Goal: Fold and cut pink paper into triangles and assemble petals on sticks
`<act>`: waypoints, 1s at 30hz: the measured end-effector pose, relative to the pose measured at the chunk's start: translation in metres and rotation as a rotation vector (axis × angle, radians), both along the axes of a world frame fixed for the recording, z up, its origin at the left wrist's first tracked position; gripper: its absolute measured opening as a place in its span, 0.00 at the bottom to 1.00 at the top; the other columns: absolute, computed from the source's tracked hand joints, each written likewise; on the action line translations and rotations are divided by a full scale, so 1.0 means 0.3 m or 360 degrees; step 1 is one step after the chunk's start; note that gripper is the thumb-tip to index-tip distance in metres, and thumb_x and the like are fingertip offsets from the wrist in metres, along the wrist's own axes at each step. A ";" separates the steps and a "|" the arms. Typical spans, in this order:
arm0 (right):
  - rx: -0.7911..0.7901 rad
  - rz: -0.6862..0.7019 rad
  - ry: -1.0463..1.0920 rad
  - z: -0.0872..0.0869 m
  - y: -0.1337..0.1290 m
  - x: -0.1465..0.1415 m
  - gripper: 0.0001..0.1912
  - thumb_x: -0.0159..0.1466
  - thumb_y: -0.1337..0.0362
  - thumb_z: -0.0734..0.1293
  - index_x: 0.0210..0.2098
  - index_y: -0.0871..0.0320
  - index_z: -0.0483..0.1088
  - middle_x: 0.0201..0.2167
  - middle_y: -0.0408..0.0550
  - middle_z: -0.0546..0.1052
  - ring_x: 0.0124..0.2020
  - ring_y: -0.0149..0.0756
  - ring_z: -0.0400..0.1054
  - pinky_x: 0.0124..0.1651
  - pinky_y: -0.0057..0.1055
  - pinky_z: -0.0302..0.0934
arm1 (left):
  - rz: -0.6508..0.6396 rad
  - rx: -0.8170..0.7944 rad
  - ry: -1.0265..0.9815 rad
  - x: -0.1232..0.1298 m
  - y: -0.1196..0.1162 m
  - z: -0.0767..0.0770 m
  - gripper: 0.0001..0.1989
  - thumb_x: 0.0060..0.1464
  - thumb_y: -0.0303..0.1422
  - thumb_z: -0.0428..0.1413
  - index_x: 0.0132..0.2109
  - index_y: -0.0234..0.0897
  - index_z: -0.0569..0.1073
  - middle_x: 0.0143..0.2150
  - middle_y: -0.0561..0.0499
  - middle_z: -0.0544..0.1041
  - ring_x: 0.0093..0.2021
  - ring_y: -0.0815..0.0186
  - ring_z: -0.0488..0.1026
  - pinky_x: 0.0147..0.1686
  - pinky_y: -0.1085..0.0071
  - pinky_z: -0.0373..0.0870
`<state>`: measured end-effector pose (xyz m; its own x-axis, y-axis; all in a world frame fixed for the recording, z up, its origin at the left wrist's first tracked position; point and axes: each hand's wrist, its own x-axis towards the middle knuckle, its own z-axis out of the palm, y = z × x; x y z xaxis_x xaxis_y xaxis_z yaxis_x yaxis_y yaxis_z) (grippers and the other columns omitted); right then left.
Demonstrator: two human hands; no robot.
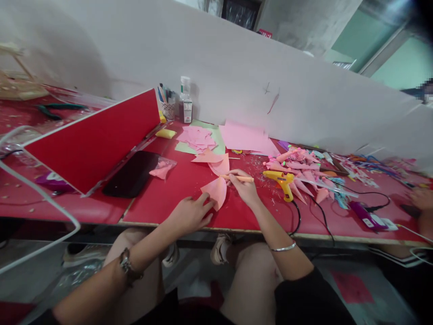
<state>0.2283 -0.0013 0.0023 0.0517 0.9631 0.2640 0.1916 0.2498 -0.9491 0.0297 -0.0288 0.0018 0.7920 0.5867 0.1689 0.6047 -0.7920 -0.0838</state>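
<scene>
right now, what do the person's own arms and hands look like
The left hand and right hand are ungloved. A chunky, dark metallic-looking bracelet circles the left wrist; a slim silver-coloured bangle sits on the right forearm. A plain black sleeve covers the upper right arm.

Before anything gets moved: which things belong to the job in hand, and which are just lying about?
Job:
- slim orange pen-like stick, in right hand
- curved pink paper piece, touched by left hand

Seemingly lying about:
- flat black rectangular slab
- clear white-capped bottle
</scene>
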 end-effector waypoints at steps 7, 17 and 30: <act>-0.0051 -0.0094 0.0017 -0.011 -0.034 -0.002 0.09 0.53 0.58 0.66 0.30 0.57 0.67 0.28 0.44 0.72 0.30 0.33 0.68 0.34 0.30 0.66 | 0.0368 -0.0013 -0.0371 0.063 -0.026 0.006 0.18 0.55 0.32 0.44 0.53 0.36 0.63 0.52 0.43 0.67 0.32 0.66 0.72 0.31 0.69 0.68; -0.0153 -0.0139 0.0105 -0.028 -0.091 -0.010 0.10 0.54 0.60 0.65 0.35 0.56 0.66 0.31 0.45 0.73 0.31 0.32 0.70 0.37 0.31 0.66 | 0.0418 -0.0044 -0.0180 0.026 0.003 -0.044 0.17 0.56 0.32 0.43 0.49 0.35 0.68 0.51 0.44 0.71 0.30 0.64 0.74 0.29 0.68 0.68; -0.0198 -0.0348 -0.0189 -0.017 -0.161 -0.026 0.08 0.56 0.61 0.63 0.34 0.56 0.66 0.27 0.45 0.72 0.27 0.33 0.68 0.27 0.27 0.62 | 0.0268 -0.0113 -0.0447 0.043 -0.054 -0.084 0.17 0.55 0.33 0.44 0.50 0.34 0.67 0.49 0.43 0.72 0.32 0.63 0.73 0.31 0.66 0.68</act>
<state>0.2206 -0.0495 -0.0027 0.2374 0.9579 0.1612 0.3398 0.0736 -0.9376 0.0425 -0.0449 -0.0233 0.6110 0.7236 0.3209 0.7193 -0.6768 0.1566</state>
